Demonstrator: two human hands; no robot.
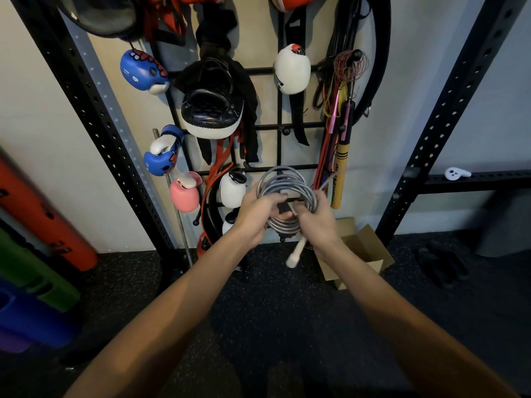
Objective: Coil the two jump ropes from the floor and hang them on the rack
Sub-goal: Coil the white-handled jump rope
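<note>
Wall rack (275, 127) behind; grey rope coil (287, 179) between left hand (255, 211), right hand (316, 216).

We can read nothing for certain — the yellow stick (339, 173) hanging on the rack (267, 126) bears black lettering, and the white glove (291, 68) a dark mark, both too blurred.

Dim, soft indoor light, dark floor (273, 326), wide-angle bending at edges, motion-blurred white handle (296, 254)
</note>
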